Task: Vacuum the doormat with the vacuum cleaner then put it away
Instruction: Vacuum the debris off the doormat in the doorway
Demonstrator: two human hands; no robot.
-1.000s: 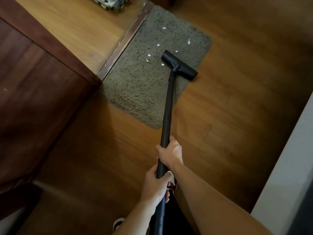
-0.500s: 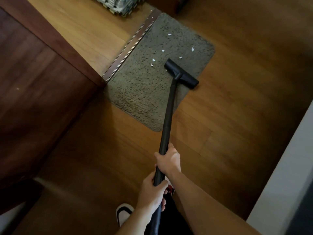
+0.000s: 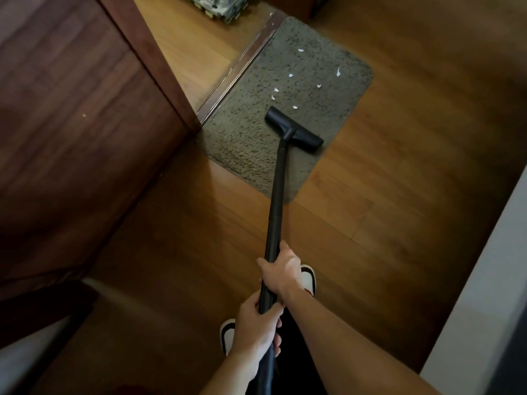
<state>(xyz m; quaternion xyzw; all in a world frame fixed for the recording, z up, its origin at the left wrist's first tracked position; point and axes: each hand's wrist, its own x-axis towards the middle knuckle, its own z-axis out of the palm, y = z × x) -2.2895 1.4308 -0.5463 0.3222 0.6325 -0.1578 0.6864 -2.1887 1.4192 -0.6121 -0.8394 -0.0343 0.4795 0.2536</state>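
Both hands grasp vacuum wand (image 3: 278,192): right hand (image 3: 282,270) above left hand (image 3: 256,326); floor nozzle (image 3: 293,129) on doormat (image 3: 245,138) near paper scraps (image 3: 291,75)

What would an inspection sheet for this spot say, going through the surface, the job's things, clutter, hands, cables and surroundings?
Surface: wooden floor, bare where visible.
Job's things: grey doormat lies against the threshold strip. The black vacuum head rests on the doormat, with its tube running back to the hands.
Clutter: several white scraps lie on the doormat beyond the vacuum head.
Hands: right hand grips the tube, and left hand grips it lower down.
Cables: nothing seen.
Surroundings: dark wooden door on the left, pale wall on the right, shoes by the hands. A patterned thing at the top edge is too cropped to identify.
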